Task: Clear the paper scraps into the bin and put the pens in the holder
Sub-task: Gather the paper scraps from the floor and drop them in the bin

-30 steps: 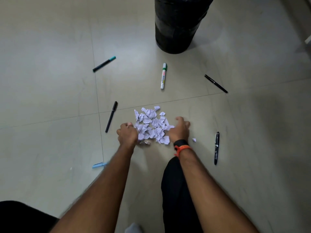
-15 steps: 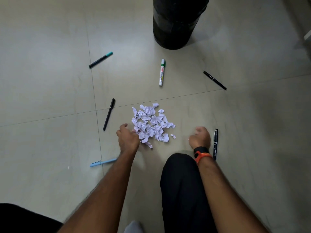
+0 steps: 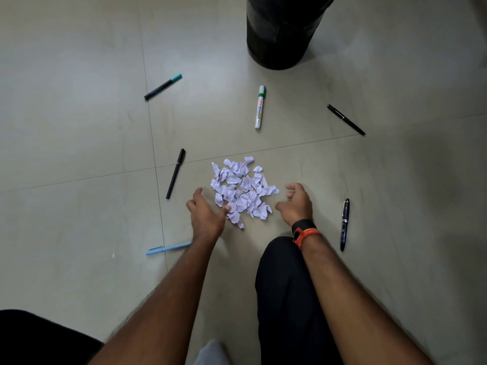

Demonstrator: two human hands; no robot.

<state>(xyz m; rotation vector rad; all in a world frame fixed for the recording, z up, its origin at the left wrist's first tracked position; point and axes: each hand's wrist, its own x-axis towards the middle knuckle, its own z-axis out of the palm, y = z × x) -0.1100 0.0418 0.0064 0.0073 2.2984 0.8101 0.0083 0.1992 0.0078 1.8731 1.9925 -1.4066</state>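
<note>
A pile of white printed paper scraps (image 3: 242,192) lies on the tiled floor in front of me. My left hand (image 3: 207,214) rests at the pile's lower left edge, fingers spread, thumb touching a scrap. To the right of the pile my right hand (image 3: 296,204) hovers with curled open fingers, holding nothing. The black bin (image 3: 282,30) stands at the top. Several pens lie around: a teal-capped pen (image 3: 162,86), a white marker (image 3: 260,106), a thin black pen (image 3: 346,119), a black pen (image 3: 175,173), a dark fountain pen (image 3: 344,223), a light blue pen (image 3: 168,248).
My knee in black trousers (image 3: 284,285) is just below the right hand. A dark shape (image 3: 39,335) fills the bottom left corner. No pen holder is in view. Tile seams cross the beige floor (image 3: 79,154).
My right hand swung out toward the fountain pen, then came back next to the pile with fingers open. The left hand opened from a loose fist at the pile's left edge.
</note>
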